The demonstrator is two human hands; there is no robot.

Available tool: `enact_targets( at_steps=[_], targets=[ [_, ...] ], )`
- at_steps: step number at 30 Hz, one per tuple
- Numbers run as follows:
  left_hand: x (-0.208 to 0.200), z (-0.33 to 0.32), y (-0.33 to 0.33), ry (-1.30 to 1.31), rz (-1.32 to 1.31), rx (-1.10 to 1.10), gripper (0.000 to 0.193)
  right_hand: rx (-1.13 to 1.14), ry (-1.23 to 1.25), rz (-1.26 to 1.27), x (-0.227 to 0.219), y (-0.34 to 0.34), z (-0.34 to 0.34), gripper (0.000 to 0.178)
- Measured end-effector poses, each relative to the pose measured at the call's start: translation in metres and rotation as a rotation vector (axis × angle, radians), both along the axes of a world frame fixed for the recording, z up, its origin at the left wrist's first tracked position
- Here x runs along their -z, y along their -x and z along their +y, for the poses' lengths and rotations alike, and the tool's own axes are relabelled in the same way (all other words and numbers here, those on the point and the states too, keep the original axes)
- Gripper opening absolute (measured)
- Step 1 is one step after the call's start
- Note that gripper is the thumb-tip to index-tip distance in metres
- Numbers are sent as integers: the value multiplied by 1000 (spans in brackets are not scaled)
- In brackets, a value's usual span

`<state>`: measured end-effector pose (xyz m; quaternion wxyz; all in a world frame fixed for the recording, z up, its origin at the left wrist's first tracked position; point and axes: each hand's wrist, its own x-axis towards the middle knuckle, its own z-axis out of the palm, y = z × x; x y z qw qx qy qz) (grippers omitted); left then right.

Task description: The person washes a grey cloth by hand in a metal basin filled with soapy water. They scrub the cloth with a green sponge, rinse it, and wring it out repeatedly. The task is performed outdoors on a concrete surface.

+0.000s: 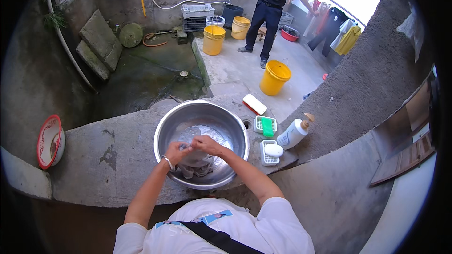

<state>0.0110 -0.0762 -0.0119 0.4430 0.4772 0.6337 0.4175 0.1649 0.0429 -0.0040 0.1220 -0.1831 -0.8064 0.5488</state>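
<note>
A wide stainless steel basin (237, 136) with some water in it stands on the concrete ledge in front of me. My left hand (178, 152), with a band at its wrist, is closed over the near left part of the basin. Beside it my right hand (206, 145) is closed too. Both pinch the upper part of a wet greyish cloth (197, 168), which hangs between them and bunches up at the basin's near side. The fingers partly hide the gripped cloth.
Right of the basin are a brush (254, 104), a green soap bar (267, 127) and a white soap bar (273, 150) in dishes, and a pump bottle (293, 133). A red-rimmed enamel bowl (51, 142) leans at left. Beyond, a person (270, 9) stands near yellow buckets (275, 78) and hanging clothes (332, 28).
</note>
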Motion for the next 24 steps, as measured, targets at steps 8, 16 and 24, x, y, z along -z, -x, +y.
enact_targets(
  at_steps=[8,16,24],
  targets=[
    [9,8,0,-157,-144,-246,18,384,98,236,5,-6,3,13],
    [10,28,-45,141,-743,-431,38,388,-540,323,20,26,-39,26],
    [102,34,-13,53,-1040,-258,45,501,-347,248,10,36,-51,22]
  ],
)
